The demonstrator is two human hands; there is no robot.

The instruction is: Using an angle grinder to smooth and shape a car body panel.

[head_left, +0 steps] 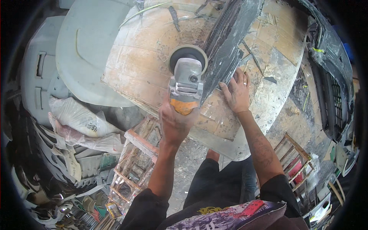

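Observation:
My left hand (177,122) is wrapped round the orange and grey body of an angle grinder (188,82). A round disc (205,57) at the grinder's far end is beside the left edge of a long dark grey plastic panel (230,46). That panel has a scuffed, ribbed surface and runs away from me toward the top of the view. On its right side, near the close end, my right hand (238,92) rests with fingers spread and the thumb against the panel. A ring shows on one finger. Whether the disc touches the panel I cannot tell.
Worn cardboard (134,73) covers the round-edged work table (245,147), with dark plastic strips (253,57) on it. Pale green-grey panels (90,57) stand at the left, above plastic-wrapped bundles (82,120). A black bumper (329,65) stands at the right. Rusty metal frames (132,168) flank my legs.

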